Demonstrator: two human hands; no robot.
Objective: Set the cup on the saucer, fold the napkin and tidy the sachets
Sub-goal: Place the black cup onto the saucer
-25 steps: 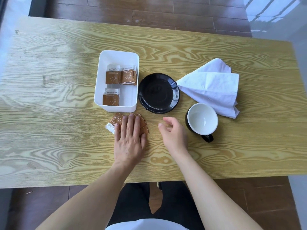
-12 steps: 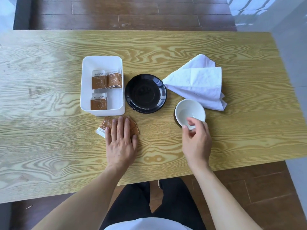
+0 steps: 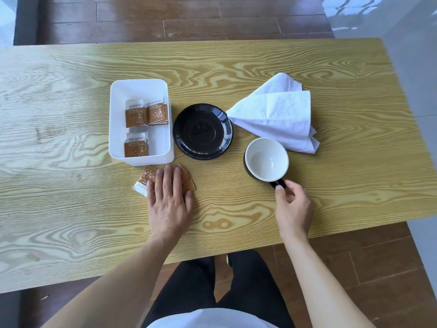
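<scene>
The wooden table (image 3: 236, 67) has lots of bare room at the far side and far left. The cup (image 3: 266, 159), white inside and dark outside, stands upright just right of the black saucer (image 3: 203, 131), touching the white napkin (image 3: 274, 112). The right hand (image 3: 293, 207) pinches its handle. The left hand (image 3: 169, 200) lies flat, fingers straight, on loose sachets (image 3: 147, 178) near the white box (image 3: 139, 91).

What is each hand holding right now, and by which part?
The right hand has its grip on the cup by its handle. The left hand holds nothing, resting flat on loose sachets.
</scene>
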